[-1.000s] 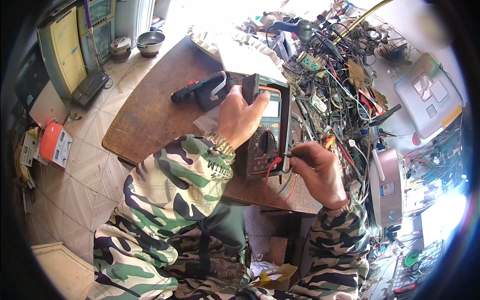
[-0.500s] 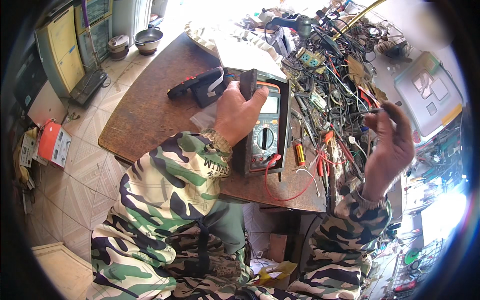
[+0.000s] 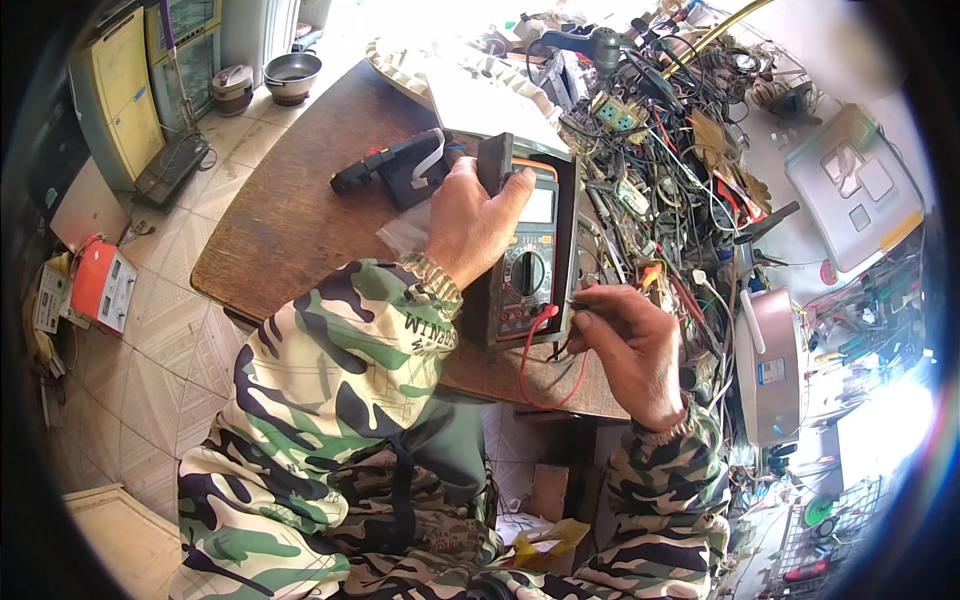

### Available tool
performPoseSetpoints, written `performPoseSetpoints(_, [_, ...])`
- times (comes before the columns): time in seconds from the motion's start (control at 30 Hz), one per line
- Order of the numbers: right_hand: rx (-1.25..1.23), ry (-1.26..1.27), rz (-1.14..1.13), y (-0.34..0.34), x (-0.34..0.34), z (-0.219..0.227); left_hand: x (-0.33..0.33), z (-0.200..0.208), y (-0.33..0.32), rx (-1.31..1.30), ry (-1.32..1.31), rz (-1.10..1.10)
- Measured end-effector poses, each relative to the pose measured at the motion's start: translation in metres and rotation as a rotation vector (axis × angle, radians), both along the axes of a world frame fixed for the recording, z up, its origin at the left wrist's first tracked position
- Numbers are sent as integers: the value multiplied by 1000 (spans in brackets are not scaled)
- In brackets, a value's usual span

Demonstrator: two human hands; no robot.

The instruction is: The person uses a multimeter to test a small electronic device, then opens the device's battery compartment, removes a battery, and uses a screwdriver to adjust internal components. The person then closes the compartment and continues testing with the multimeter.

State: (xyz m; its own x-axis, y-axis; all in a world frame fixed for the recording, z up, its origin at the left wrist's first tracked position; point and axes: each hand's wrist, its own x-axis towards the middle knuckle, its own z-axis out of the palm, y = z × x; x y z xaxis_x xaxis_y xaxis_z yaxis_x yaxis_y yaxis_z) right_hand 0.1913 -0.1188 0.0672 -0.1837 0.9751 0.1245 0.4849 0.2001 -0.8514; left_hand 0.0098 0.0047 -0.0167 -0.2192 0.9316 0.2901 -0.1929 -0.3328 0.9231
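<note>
A multimeter (image 3: 530, 250) with an orange rim and a round dial lies in a dark open case (image 3: 569, 215) on the table. My left hand (image 3: 478, 215) is closed round the upper left of this case, its thumb resting by the meter's top. A red test lead (image 3: 530, 390) is plugged in low on the meter and loops down past the table edge. Beside the case's lower right corner, my right hand (image 3: 632, 345) pinches a thin black lead (image 3: 562, 350); its end is mostly hidden by my fingers.
A black device with a white ribbon cable (image 3: 405, 175) lies left of the case. Tangled wires and tools (image 3: 650, 130) heap up on the right. A white panel (image 3: 490, 105) is at the back. A metal pot (image 3: 775, 370) stands at the right.
My right hand has come left and down from above the wire heap to the meter case's lower right corner. My left hand keeps its hold on the case.
</note>
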Motion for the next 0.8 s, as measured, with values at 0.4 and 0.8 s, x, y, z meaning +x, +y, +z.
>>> performPoseSetpoints(0.4, [-254, 54, 1, 22, 3, -25, 0, 3, -3, -55, 28, -12])
performPoseSetpoints(0.8, [-236, -45, -52, 19, -5, -27, 8, -3, -1, -15, 51, 31])
